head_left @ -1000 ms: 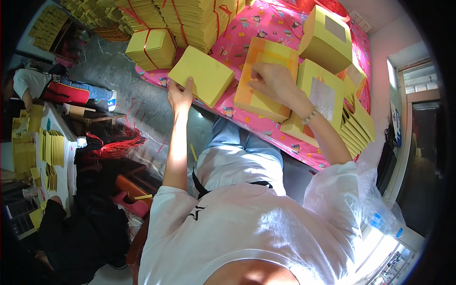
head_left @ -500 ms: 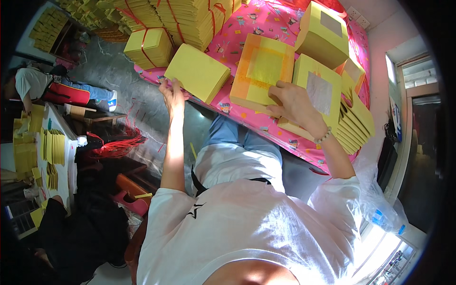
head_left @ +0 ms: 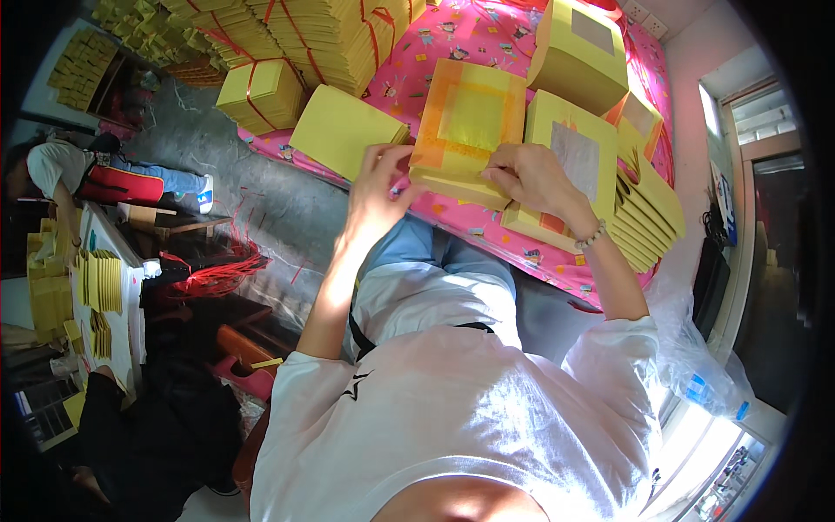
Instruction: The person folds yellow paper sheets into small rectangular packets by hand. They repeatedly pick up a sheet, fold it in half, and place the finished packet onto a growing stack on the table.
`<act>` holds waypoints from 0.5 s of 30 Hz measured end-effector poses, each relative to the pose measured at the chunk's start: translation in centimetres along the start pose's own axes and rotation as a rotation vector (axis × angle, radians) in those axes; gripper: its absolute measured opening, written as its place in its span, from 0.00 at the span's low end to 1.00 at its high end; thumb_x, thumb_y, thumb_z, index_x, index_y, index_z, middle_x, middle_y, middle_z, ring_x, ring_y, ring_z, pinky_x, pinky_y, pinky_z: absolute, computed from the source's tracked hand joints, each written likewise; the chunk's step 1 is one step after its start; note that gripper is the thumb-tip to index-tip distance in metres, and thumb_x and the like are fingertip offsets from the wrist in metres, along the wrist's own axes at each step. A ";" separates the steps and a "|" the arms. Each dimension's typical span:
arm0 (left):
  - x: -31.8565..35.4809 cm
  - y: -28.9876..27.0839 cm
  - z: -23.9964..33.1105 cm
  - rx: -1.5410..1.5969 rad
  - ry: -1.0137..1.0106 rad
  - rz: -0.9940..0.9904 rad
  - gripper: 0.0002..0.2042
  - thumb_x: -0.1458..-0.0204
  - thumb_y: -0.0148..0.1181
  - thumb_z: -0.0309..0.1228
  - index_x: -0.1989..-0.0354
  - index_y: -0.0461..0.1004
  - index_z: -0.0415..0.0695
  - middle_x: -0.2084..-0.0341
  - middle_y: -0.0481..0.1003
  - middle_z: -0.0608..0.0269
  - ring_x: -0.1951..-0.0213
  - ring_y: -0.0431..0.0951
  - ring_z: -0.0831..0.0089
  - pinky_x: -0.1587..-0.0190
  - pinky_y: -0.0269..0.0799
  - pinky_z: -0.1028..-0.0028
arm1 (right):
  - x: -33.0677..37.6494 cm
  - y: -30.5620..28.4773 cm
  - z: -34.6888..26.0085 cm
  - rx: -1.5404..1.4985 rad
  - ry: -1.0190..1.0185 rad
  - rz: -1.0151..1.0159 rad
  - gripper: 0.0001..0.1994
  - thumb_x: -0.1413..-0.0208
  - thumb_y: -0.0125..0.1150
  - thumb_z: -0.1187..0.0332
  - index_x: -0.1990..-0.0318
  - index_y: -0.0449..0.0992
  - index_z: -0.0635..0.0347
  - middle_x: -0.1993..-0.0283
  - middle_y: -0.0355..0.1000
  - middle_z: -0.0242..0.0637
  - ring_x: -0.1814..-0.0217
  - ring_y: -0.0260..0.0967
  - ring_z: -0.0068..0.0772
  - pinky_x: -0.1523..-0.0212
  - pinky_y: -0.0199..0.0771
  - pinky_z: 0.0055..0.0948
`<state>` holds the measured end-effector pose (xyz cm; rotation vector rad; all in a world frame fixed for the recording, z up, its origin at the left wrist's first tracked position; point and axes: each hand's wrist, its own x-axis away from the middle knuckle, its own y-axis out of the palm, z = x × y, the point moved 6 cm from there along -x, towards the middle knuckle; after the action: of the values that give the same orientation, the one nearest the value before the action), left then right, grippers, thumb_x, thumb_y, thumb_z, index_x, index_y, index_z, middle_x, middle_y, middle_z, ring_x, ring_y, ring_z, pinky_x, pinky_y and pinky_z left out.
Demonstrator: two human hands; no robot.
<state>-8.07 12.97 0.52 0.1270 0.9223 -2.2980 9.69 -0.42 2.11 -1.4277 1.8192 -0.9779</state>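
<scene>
Both hands gripped one yellow paper stack (head_left: pixel 468 130) with an orange band: the left hand (head_left: pixel 376 187) pinched its near-left corner, the right hand (head_left: pixel 535 178) its near-right edge. It lay on the pink patterned cloth (head_left: pixel 452 35), between a plain yellow stack (head_left: pixel 344 130) and a grey-centred stack (head_left: pixel 570 161)
</scene>
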 end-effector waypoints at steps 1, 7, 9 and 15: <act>0.0 0.6 -0.1 -0.024 0.016 -0.017 0.22 0.55 0.67 0.24 0.49 0.70 0.42 0.57 0.69 0.57 0.66 0.74 0.70 0.62 0.73 0.73 | 0.0 -0.1 0.0 0.003 0.009 0.002 0.07 0.50 0.62 0.68 0.71 0.79 0.62 0.74 0.72 0.41 0.73 0.70 0.42 0.71 0.68 0.36; 0.0 2.0 -1.3 -0.001 -0.001 -0.047 0.23 0.55 0.65 0.24 0.48 0.69 0.41 0.58 0.69 0.58 0.67 0.73 0.71 0.64 0.73 0.74 | -0.1 -0.1 0.2 0.011 0.023 0.006 0.07 0.49 0.62 0.66 0.71 0.78 0.62 0.74 0.73 0.41 0.73 0.70 0.43 0.71 0.68 0.37; 0.0 2.1 -1.4 -0.003 0.007 -0.052 0.23 0.55 0.65 0.23 0.48 0.69 0.41 0.60 0.68 0.59 0.68 0.73 0.71 0.65 0.73 0.75 | -0.1 -0.1 0.2 0.001 0.025 0.012 0.08 0.49 0.62 0.66 0.71 0.79 0.62 0.75 0.73 0.43 0.73 0.70 0.45 0.71 0.68 0.38; 0.1 2.1 -1.5 -0.010 0.016 -0.050 0.21 0.54 0.64 0.23 0.48 0.70 0.41 0.62 0.69 0.59 0.69 0.72 0.71 0.66 0.73 0.75 | -0.1 -0.3 0.1 -0.032 0.025 0.023 0.10 0.50 0.61 0.65 0.73 0.78 0.63 0.77 0.72 0.47 0.73 0.70 0.49 0.69 0.68 0.41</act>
<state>-7.05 12.77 -1.88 0.1197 0.9551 -2.3413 9.90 -0.32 2.30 -1.4159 1.8731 -0.9631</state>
